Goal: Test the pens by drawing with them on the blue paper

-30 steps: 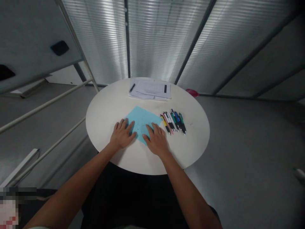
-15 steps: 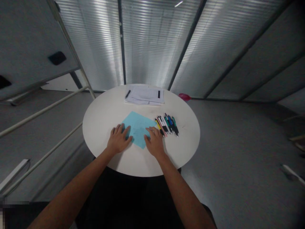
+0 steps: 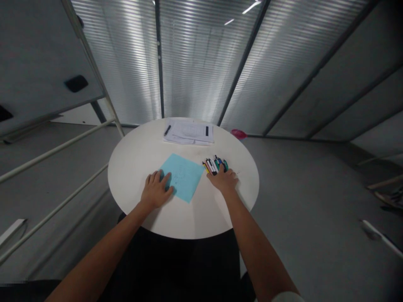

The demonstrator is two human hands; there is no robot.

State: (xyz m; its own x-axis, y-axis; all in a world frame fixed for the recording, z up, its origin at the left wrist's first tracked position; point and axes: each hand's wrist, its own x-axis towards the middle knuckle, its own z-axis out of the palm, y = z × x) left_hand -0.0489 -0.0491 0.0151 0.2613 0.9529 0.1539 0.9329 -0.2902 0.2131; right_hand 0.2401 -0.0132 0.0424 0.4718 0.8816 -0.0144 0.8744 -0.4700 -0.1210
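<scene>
A light blue sheet of paper (image 3: 184, 170) lies at an angle on the white round table (image 3: 132, 155), with small faint marks on it. My left hand (image 3: 155, 191) rests on the sheet's left corner, fingers spread and palm down. To the right of the sheet, several pens (image 3: 212, 165) in yellow, white, green, blue and black lie side by side. Over their near ends is my right hand (image 3: 224, 180), its fingers apart and touching the pens. It hides their lower parts.
A stack of printed papers (image 3: 189, 132) lies at the table's far edge, with a black pen (image 3: 167, 130) on its left side. Beyond stands a wall of blinds (image 3: 192, 63). A white-framed board (image 3: 37, 50) is at the left. A pink object (image 3: 239, 134) shows past the table.
My right hand has left the blue sheet and moved right onto the pens. My left hand stays on the sheet. The camera view has shifted slightly.
</scene>
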